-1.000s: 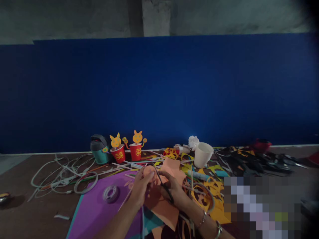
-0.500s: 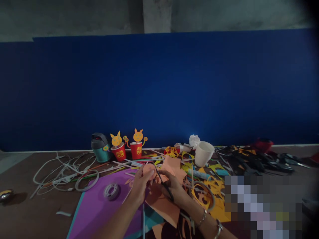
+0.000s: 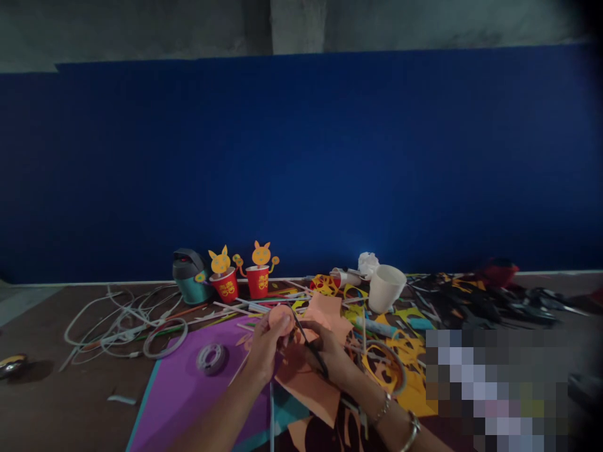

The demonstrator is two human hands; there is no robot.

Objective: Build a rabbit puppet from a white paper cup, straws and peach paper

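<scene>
Between the thumb and fingers of my left hand (image 3: 267,342) is a small rounded piece of orange paper (image 3: 281,319). My right hand (image 3: 332,355) is closed round a pair of dark scissors (image 3: 311,346), whose blades point up and left and lie against the right edge of that piece. Orange paper sheets (image 3: 308,386) with cut-outs lie under and behind both hands. Left of my left hand, a roll of clear tape (image 3: 211,359) rests on a purple sheet (image 3: 181,389).
Two red paper cups (image 3: 257,282) with orange cat-faced figures stand at the back, beside a teal and grey container (image 3: 190,276). A white cup (image 3: 386,289) stands back right among yellow paper scraps (image 3: 405,351). Coiled white cable (image 3: 117,333) lies at left.
Both hands stay in nearly the same place, with the paper piece turned slightly and the scissors still at its edge. The whole view has shifted very slightly.
</scene>
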